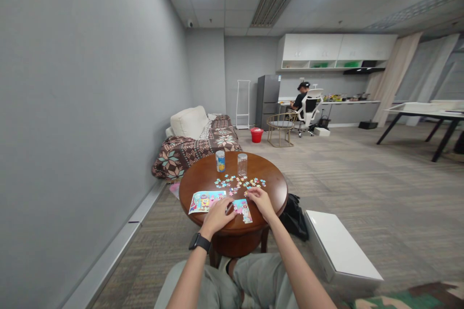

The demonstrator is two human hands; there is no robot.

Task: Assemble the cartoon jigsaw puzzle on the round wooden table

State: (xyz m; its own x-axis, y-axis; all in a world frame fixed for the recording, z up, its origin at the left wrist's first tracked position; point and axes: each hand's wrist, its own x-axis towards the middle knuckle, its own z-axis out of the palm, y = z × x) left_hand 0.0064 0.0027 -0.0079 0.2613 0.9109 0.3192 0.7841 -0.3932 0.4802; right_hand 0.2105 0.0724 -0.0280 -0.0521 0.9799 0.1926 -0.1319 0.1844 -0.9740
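A partly joined jigsaw puzzle point(242, 209) in pink and blue lies near the front of the round wooden table point(273, 193). My left hand point(218, 216) rests at its left edge, thumb and forefinger apart, partly over the printed picture sheet point(203, 201). Beyond the joined part, my right hand point(262, 202) has its fingertips pinched at a small puzzle piece point(246, 193). Loose puzzle pieces point(225, 181) are spread across the table's middle. Behind them stand a can-shaped container with a blue and yellow label point(220, 161) and a clear jar with a silver lid point(242, 165).
A white box point(339, 241) sits on the floor to the right, beside a black bag point(295, 215). A sofa with a patterned cover point(181, 154) stands behind the table at left. Farther back are a red bucket point(256, 135) and a seated person point(301, 99).
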